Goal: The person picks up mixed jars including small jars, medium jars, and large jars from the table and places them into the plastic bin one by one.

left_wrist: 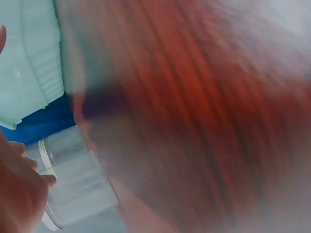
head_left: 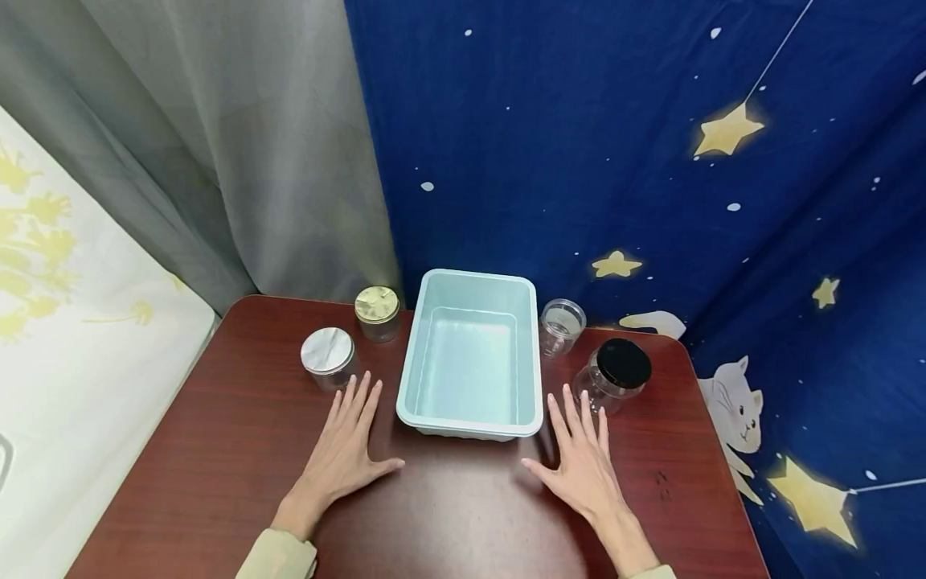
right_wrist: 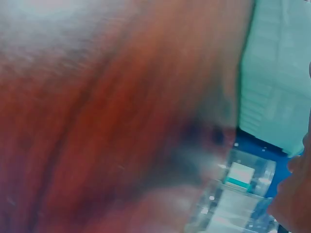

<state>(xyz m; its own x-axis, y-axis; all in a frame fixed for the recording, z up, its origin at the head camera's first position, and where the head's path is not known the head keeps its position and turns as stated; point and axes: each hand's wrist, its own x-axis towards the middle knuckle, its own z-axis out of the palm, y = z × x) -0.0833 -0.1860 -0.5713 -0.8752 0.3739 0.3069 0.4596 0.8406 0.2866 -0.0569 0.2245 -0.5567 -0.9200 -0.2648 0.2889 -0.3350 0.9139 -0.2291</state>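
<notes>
My left hand (head_left: 343, 450) is spread with straight fingers over the table, its fingertips overlapping the base of a clear jar with a marbled white lid (head_left: 328, 351). On the other side my right hand (head_left: 580, 466) is spread too, fingertips close to a clear jar with a black lid (head_left: 624, 363). Neither hand holds anything. Between and beyond them stands a pale blue plastic basin (head_left: 473, 430), with a bare inner floor. Behind the white-lidded jar is a smaller jar with a gold lid (head_left: 378, 305). A clear-topped jar (head_left: 562, 322) stands right of the basin.
The dark red wooden table (head_left: 463, 515) has rounded far corners. A grey curtain (head_left: 289, 161) and a blue star-patterned curtain (head_left: 550, 161) hang right behind it. White cloth with yellow prints (head_left: 87, 338) lies along the left side.
</notes>
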